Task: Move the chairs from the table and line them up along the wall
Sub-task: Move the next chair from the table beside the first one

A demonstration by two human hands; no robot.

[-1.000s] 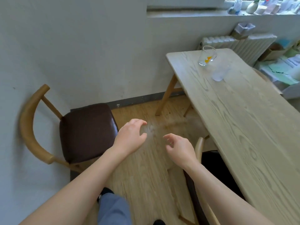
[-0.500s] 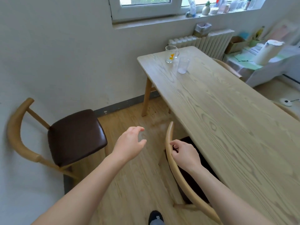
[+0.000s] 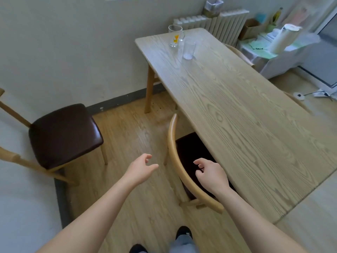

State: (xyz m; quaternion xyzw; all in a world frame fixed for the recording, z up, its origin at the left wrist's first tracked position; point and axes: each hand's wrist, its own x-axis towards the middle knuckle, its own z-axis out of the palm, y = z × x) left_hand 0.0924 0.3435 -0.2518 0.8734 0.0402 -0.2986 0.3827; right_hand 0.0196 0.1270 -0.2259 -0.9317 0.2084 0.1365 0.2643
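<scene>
Both hands, left hand (image 3: 140,169) and right hand (image 3: 211,173), are hovering open, gripping nothing, over the chair (image 3: 175,157) tucked under the counter's (image 3: 237,106) near long edge; gripping the curved backrest evenly should be helping it slide out straight.

A glass mug (image 3: 175,35) with an orange picture stands just beside a clear cup (image 3: 189,49). The white radiator (image 3: 215,24) is behind the mug.
</scene>
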